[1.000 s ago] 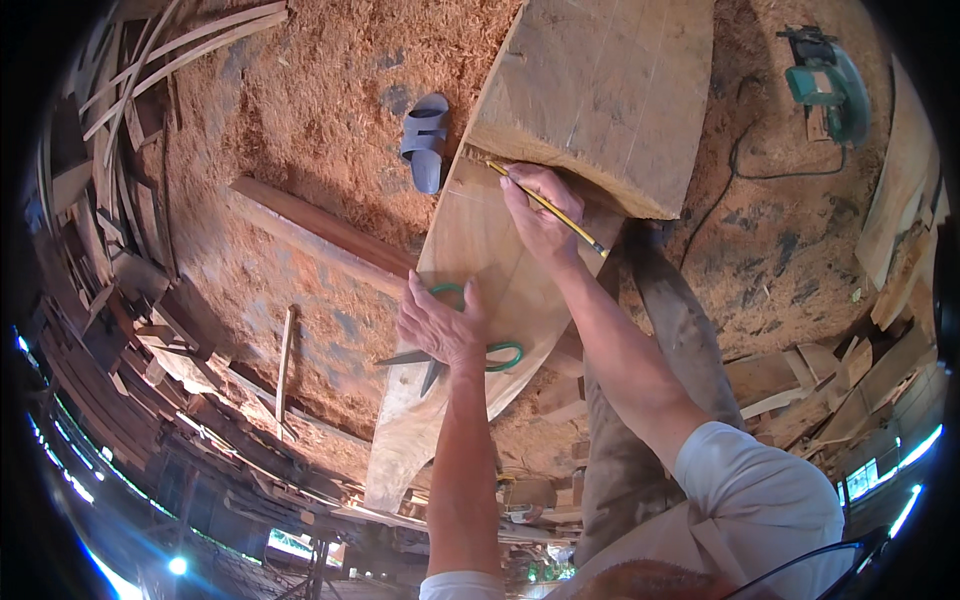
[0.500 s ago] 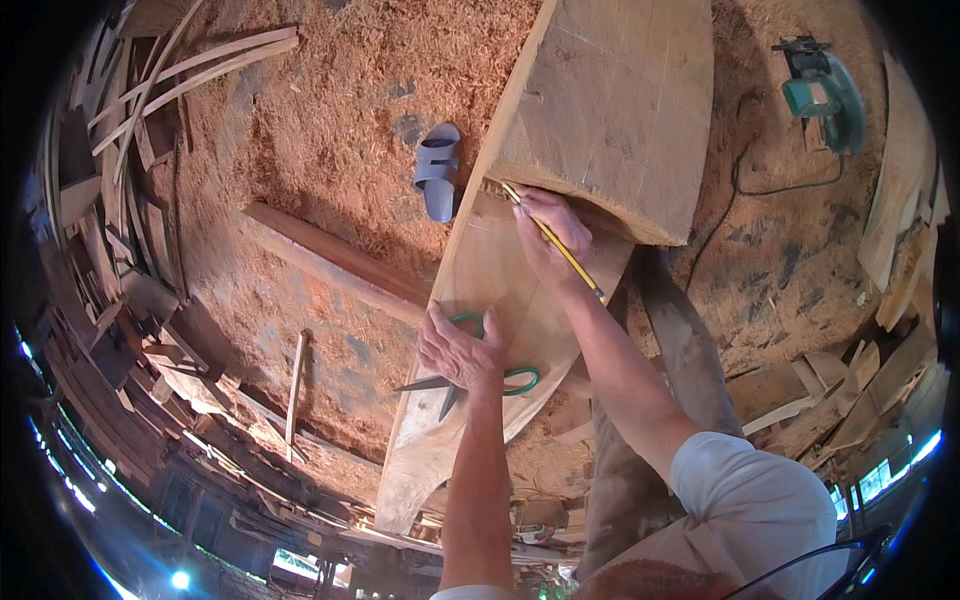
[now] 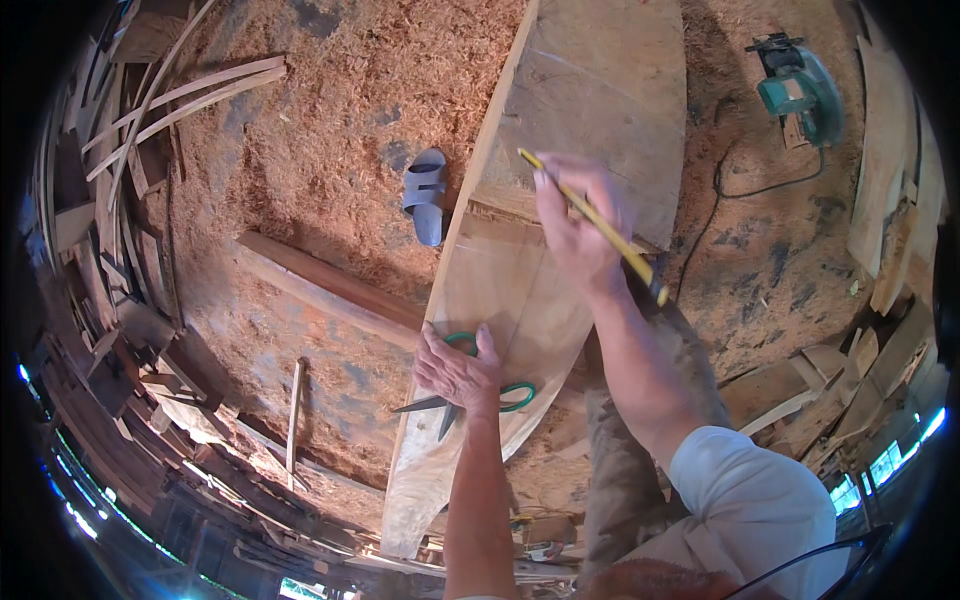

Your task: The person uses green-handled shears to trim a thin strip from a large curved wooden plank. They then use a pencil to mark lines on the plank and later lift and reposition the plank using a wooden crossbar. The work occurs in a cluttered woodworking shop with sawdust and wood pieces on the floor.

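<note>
My right hand (image 3: 585, 220) grips a yellow pencil (image 3: 628, 250) and is raised over the near end of a thick wooden slab (image 3: 600, 100). The pencil's tip points up and left; its dark end points back toward me. The slab lies on a smoother, tapering plank (image 3: 490, 270), whose curved near part stretches toward me. My left hand (image 3: 455, 372) lies with fingers apart on this plank, over a pair of green-handled scissors (image 3: 518, 397). It hides their middle; their dark blades stand apart and stick out on the left and near side.
On the shavings-covered floor are a grey-blue sandal (image 3: 427, 200), a wooden beam (image 3: 335, 285) against the plank's left side, and a green circular saw (image 3: 805, 95) with its cord (image 3: 715, 185) at far right. Scrap boards (image 3: 125, 290) are piled left, with more boards (image 3: 890, 180) right.
My right hand has lifted the pencil away from the slab's near edge, moving right and over the slab. My left hand stays on the scissors. The whole view has shifted slightly.
</note>
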A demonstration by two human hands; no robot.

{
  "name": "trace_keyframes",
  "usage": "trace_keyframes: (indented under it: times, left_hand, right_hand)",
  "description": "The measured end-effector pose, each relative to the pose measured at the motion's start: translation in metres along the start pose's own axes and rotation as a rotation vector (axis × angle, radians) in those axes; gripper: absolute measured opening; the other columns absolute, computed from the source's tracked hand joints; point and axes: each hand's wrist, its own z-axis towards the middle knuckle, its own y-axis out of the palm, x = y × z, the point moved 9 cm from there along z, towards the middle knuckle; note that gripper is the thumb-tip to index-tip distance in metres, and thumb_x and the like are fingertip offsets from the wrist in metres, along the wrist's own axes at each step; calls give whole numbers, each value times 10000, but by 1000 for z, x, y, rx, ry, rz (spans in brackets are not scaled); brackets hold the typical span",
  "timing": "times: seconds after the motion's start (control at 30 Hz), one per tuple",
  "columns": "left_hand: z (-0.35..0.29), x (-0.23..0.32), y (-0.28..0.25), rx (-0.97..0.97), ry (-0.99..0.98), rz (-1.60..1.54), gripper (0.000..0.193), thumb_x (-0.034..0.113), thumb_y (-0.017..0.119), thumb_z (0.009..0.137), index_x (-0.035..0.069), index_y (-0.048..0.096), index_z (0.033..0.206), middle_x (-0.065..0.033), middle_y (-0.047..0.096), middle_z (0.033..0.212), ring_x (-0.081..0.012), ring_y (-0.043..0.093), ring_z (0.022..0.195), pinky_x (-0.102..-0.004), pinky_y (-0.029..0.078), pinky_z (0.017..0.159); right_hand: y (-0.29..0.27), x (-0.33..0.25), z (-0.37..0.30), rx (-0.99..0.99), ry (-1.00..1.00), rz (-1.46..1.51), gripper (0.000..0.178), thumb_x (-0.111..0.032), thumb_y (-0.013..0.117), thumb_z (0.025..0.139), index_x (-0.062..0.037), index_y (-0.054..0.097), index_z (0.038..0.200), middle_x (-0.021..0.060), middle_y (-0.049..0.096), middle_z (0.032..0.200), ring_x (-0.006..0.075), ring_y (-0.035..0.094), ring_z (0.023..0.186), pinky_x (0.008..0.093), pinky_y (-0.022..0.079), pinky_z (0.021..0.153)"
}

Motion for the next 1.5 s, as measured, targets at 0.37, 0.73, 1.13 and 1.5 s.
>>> trace_keyframes:
  times: [0.37,0.73,1.13,1.5]
  left_hand:
    - [0,-3,0,-17,-24,-6,956,514,825,781,60,411,1514,-149,536,1390,-376,498,1295,-573,350,1097]
    - [-1,-3,0,0,-15,-21,953,531,810,794,61,411,1520,-140,543,1390,-380,500,1295,-582,350,1102]
    - [-1,-5,2,-37,-25,-49,923,500,793,831,65,386,1536,-168,527,1426,-386,492,1277,-566,309,1121]
    - [-3,-11,7,-59,-78,-28,993,531,839,742,104,417,1534,-126,522,1414,-369,497,1307,-612,323,1124]
  right_hand:
    - [20,66,32,34,492,308,124,-99,757,963,-38,666,904,-57,596,717,-2,501,657,212,400,557]
    - [21,51,29,-131,475,345,63,-68,754,944,-36,702,930,14,693,794,28,560,679,208,433,591]
    - [25,17,24,-281,81,116,110,-6,753,849,-32,662,906,53,727,823,103,589,606,274,476,565]
    - [24,-16,-10,-261,-321,64,250,90,776,759,-54,659,926,81,730,938,253,689,736,346,567,627]
